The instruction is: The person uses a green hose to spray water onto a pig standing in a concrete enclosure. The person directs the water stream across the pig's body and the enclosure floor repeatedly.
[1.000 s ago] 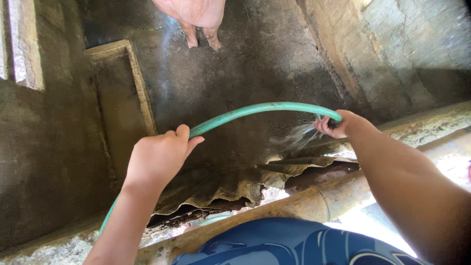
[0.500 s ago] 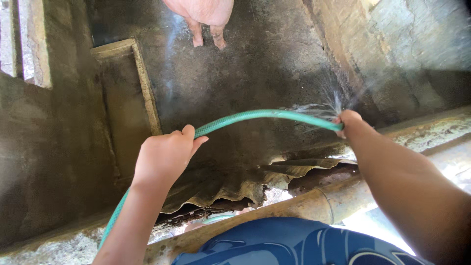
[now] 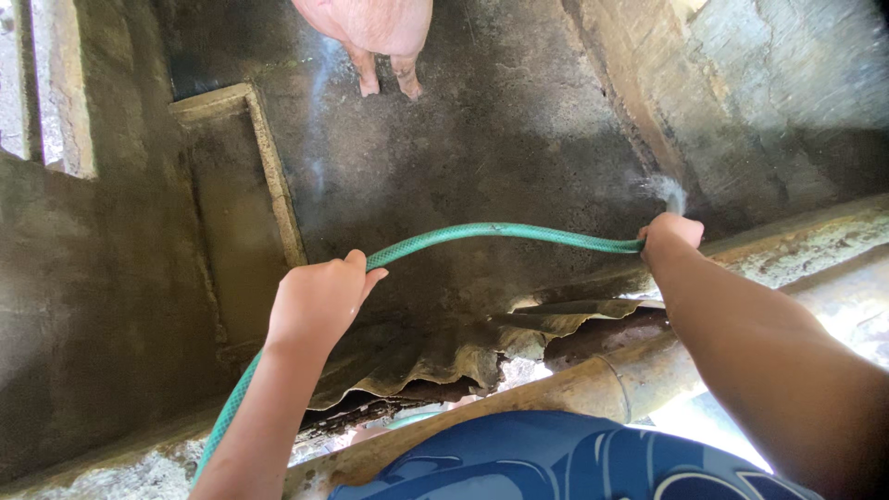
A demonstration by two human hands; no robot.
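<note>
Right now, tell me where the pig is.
In the head view, the pig stands at the top edge, a little left of centre, on the wet concrete floor, beyond the green hose and right of the concrete trough.

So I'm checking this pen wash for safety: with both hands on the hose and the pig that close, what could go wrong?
1. The right hand pinches the end of the green hose, where mist sprays; a wet grip could slip and the end might whip about.
2. The pig stands on the wet concrete floor; spray may startle it and it could slip.
3. The left hand only steadies the hose, so aim may wander.
</note>
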